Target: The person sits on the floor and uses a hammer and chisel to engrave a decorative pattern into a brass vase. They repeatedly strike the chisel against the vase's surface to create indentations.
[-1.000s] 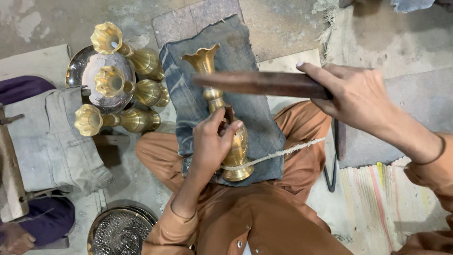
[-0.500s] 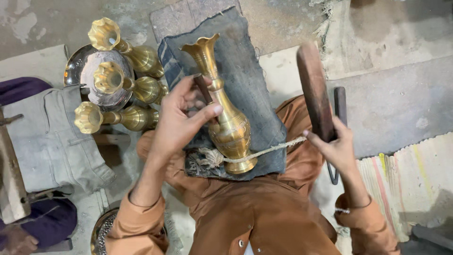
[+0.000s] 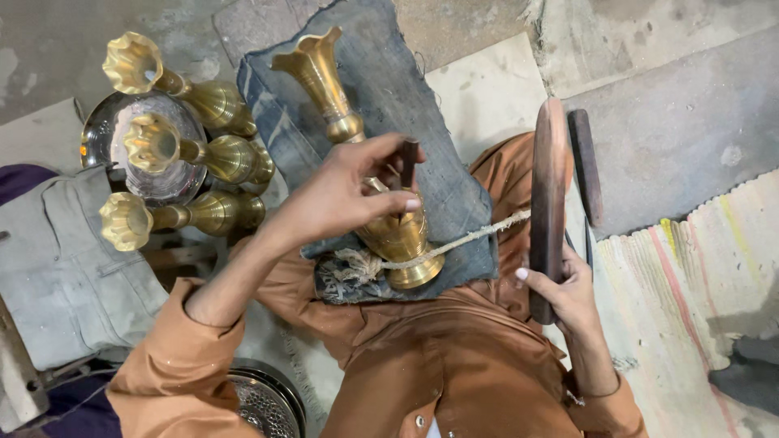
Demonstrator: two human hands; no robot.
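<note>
Sitting cross-legged on the floor, I have a denim cloth (image 3: 438,122) spread over my lap and the ground ahead, the largest thing in reach. To my left a folded grey garment (image 3: 57,268) lies flat. Past it sits a round metal tray (image 3: 101,134) with three brass vases (image 3: 219,158) lying across it on their sides, fluted mouths pointing left. A perforated metal plate (image 3: 268,405) shows by my left elbow.

My right hand (image 3: 568,296) is closed around the lower end of a long wooden bat (image 3: 548,203), holding it upright off my right knee. A dark flat bar (image 3: 586,162) lies on the floor just beside it.

The brass vase (image 3: 393,231) I am working rests on the denim, base toward me, fluted mouth away and tilted left. A rope (image 3: 462,241) crosses its foot and runs to the right; its frayed end sits on the cloth on the left.

My left hand (image 3: 349,195) lies over the vase's belly, fingers pinching a small dark punch (image 3: 409,158) held upright against the brass.
</note>
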